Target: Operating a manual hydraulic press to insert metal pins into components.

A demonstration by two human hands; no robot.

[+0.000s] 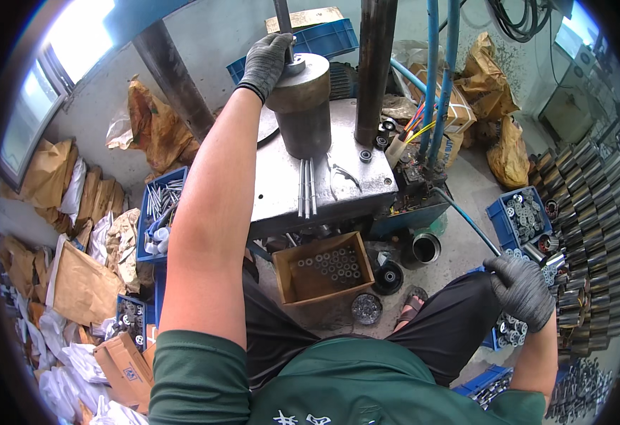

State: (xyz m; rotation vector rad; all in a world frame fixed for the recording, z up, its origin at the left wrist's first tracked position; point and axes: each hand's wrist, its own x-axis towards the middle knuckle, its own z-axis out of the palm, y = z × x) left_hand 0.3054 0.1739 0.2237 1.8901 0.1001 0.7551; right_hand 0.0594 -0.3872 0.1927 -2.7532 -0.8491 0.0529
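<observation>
My left hand [265,62], in a dark grey glove, rests on top of a large grey steel cylinder [303,106] standing upright on the metal press table [282,191]; its fingers close around a small part at a thin vertical rod. My right hand [521,289], also gloved, is low at my right side, reaching into a blue crate of round metal parts [512,329]. Whether it grips one I cannot tell. A few long steel pins [306,188] lie on the table in front of the cylinder.
A thick dark column [374,71] rises behind the cylinder. A cardboard box of small rings [324,273] sits below the table. Blue crates of parts [161,212] [526,219] stand on both sides. Stacked metal tubes [600,241] fill the right; paper sacks [83,283] the left.
</observation>
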